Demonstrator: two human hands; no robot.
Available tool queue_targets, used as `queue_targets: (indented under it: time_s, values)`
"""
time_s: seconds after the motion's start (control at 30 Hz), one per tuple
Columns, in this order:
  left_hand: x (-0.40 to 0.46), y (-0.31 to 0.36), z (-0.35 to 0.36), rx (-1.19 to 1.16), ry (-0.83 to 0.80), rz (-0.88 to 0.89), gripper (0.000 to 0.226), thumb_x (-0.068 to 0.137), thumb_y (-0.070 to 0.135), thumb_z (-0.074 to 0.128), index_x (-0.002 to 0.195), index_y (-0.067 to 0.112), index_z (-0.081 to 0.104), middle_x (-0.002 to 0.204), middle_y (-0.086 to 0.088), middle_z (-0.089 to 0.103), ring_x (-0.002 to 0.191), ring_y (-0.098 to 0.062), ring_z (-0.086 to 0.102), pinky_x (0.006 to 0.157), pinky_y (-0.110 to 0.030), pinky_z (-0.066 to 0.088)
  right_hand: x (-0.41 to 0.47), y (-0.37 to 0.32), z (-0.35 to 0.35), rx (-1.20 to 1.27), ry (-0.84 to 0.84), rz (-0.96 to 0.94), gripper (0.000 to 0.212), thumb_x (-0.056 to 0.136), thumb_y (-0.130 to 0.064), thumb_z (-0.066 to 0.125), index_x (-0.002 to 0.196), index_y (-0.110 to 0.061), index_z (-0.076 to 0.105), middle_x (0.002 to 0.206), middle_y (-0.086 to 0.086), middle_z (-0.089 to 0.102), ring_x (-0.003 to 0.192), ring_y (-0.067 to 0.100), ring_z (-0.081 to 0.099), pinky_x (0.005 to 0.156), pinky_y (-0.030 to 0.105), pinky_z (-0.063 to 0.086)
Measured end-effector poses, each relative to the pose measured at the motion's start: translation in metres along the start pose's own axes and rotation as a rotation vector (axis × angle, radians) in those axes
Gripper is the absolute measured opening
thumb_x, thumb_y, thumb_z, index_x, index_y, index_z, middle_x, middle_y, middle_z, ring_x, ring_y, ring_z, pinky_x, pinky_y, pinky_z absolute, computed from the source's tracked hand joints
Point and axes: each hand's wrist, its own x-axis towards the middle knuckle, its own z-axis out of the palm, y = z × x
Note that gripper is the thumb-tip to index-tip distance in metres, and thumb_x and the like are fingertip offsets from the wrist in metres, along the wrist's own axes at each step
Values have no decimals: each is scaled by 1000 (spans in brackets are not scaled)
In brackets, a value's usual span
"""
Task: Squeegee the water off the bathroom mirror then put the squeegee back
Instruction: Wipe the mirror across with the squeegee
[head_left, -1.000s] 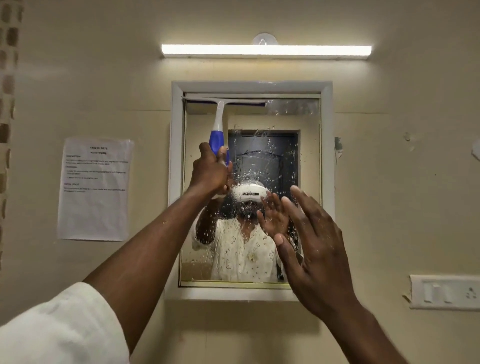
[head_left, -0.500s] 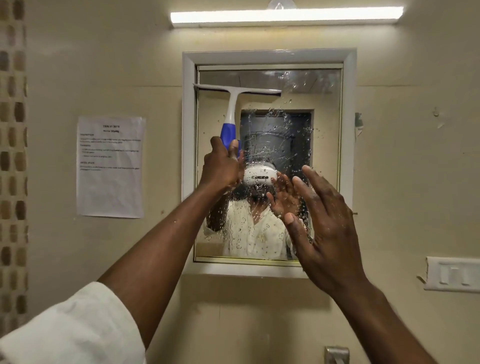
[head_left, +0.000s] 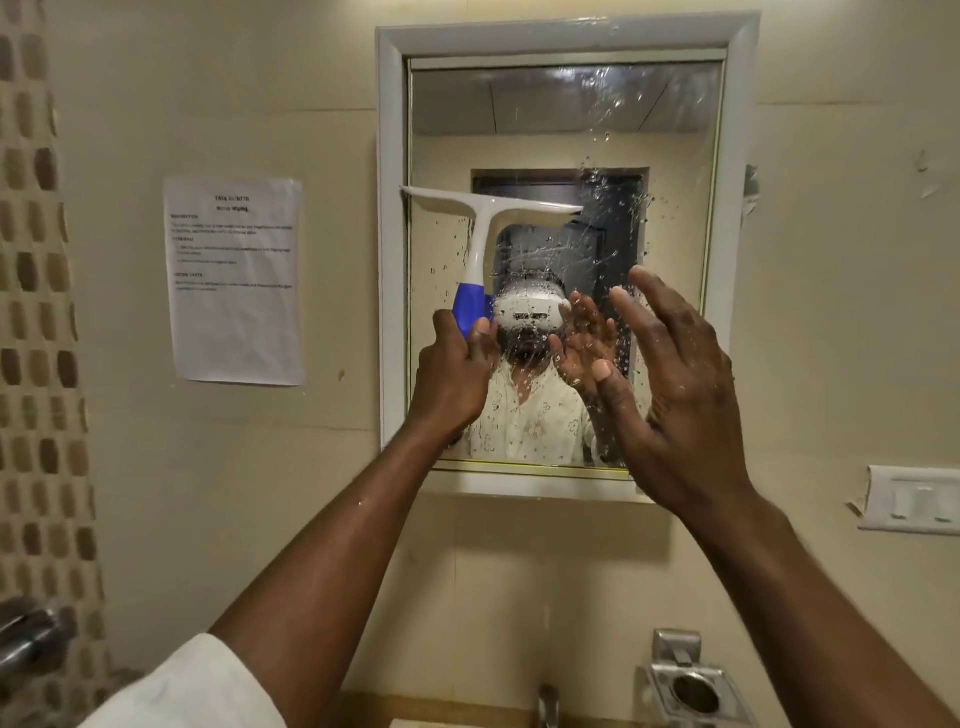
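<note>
A white-framed mirror (head_left: 675, 119) hangs on the beige wall, with water drops on its right and lower glass. My left hand (head_left: 453, 379) grips the blue handle of a white squeegee (head_left: 480, 228). Its blade lies across the left half of the glass, about midway up. The strip of glass above the blade looks mostly free of drops. My right hand (head_left: 675, 395) is raised in front of the mirror's lower right part, fingers straight and spread, holding nothing.
A printed paper sheet (head_left: 234, 280) is stuck to the wall left of the mirror. A white switch plate (head_left: 914, 499) sits at the right. Below are a metal soap holder (head_left: 693, 691) and a tap (head_left: 548, 704). Brown mosaic tiles (head_left: 36, 312) run down the far left.
My left hand has pulled the squeegee down from the mirror's top edge to about mid-height. The view has tilted downward. My right hand stays raised and open.
</note>
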Motion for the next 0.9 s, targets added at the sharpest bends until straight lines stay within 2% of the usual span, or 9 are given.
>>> queue_targets:
  time_s: [0.1, 0.17, 0.3, 0.47, 0.6, 0.73, 0.9]
  values:
    - [-16, -12, 5, 29, 6, 0, 32, 99, 41, 33, 113, 12, 35, 86, -13, 62, 75, -36, 65, 63, -49, 55, 3, 1, -1, -15, -3, -3, 54, 89, -29, 49, 141, -17, 40, 153, 3, 32, 141, 20, 28, 111, 47, 30]
    - [-27, -22, 8, 41, 3, -3, 31, 99, 41, 33, 112, 13, 35, 81, -9, 60, 66, -31, 62, 58, -44, 53, 4, 2, -1, -13, 3, 3, 53, 90, -31, 48, 141, -17, 40, 153, 3, 32, 141, 20, 28, 112, 46, 29]
    - [-54, -44, 14, 77, -8, -12, 33, 98, 44, 33, 113, 14, 36, 75, -2, 55, 56, -15, 51, 47, -24, 41, 3, 5, -3, -9, 24, 6, 54, 90, -33, 47, 141, -18, 39, 153, 2, 32, 141, 20, 28, 112, 46, 28]
    - [-82, -64, 16, 93, -33, -39, 33, 98, 42, 34, 112, 13, 37, 78, -2, 51, 64, -22, 51, 55, -29, 39, -4, 10, -3, -4, 15, 38, 54, 91, -36, 45, 142, -21, 38, 154, -1, 31, 141, 17, 27, 112, 46, 28]
    - [-106, -79, 19, 80, -44, -60, 29, 97, 44, 34, 107, 17, 35, 65, 4, 46, 52, -16, 45, 49, -28, 35, -12, 15, -1, -5, 14, 39, 53, 92, -36, 45, 142, -22, 37, 154, -2, 30, 141, 15, 27, 112, 45, 28]
    - [-127, -89, 26, 33, -61, -110, 27, 97, 44, 36, 106, 19, 35, 71, -3, 51, 54, -20, 47, 53, -38, 46, -20, 18, 0, -2, 0, 62, 53, 92, -36, 44, 142, -23, 37, 154, -3, 29, 141, 14, 25, 112, 41, 25]
    - [-156, -104, 38, 31, -63, -155, 25, 95, 47, 36, 100, 23, 34, 65, 0, 49, 47, -11, 42, 46, -28, 39, -28, 21, -2, 11, 8, 72, 52, 91, -35, 45, 141, -21, 39, 153, -2, 32, 140, 16, 29, 111, 39, 27]
